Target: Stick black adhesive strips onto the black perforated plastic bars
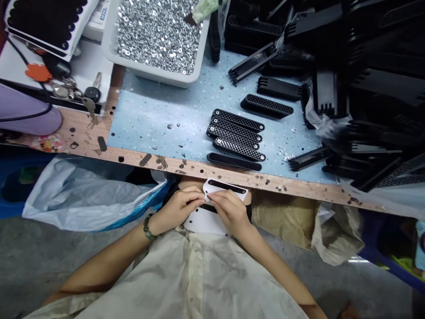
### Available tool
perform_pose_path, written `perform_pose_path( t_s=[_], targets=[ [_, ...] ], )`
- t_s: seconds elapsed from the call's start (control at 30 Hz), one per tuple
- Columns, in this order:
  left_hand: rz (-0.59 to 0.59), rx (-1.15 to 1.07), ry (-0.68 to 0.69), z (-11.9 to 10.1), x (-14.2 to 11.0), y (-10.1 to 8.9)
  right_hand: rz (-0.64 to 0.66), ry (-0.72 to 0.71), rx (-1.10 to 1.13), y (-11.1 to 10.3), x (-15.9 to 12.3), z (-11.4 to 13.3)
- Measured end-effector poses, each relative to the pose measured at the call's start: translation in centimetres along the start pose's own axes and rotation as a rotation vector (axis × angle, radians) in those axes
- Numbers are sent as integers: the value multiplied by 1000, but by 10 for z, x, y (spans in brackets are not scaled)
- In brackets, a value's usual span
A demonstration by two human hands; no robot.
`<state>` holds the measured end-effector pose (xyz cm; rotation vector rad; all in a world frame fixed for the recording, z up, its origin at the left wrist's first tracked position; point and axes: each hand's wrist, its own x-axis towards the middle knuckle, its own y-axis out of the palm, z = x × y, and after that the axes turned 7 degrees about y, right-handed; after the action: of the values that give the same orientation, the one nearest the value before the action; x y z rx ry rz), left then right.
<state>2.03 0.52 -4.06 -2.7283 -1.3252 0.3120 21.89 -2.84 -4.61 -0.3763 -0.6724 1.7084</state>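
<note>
Blue-matted wooden bench (199, 170) — black mesh grilles (235, 130), a white tray (149, 73) of washers (156, 35).

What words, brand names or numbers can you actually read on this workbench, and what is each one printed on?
No text can be read.
The white carton at the top left: its small print is too small and blurred to read.
The white slotted card between the left hand and right hand: no lettering shows.

TEXT: none legible | white carton (97, 27): print too small to read
</note>
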Motion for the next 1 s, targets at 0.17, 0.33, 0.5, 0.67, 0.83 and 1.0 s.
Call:
perform_pose_path(
  t_s=[0.17, 0.33, 0.5, 0.67, 0.83, 1.0],
  targets=[
    [-38, 295, -29, 12, -1, -1, -202, 285, 391, -24, 3, 2],
    [67, 483, 30, -11, 4, -21, -265, 187, 348, -64, 47, 8],
    [-287, 394, 140, -44, 43, -52, -120, 4, -178, -77, 106, 13],
    [-283, 263, 97, -44, 87, -60, -29, -27, -333, -64, 130, 7],
    [-267, 96, 41, -37, 98, -58, 13, -9, -348, -59, 134, 2],
    [-283, -33, 23, -32, 102, -55, 20, -34, -353, -56, 136, 2]
  ],
)
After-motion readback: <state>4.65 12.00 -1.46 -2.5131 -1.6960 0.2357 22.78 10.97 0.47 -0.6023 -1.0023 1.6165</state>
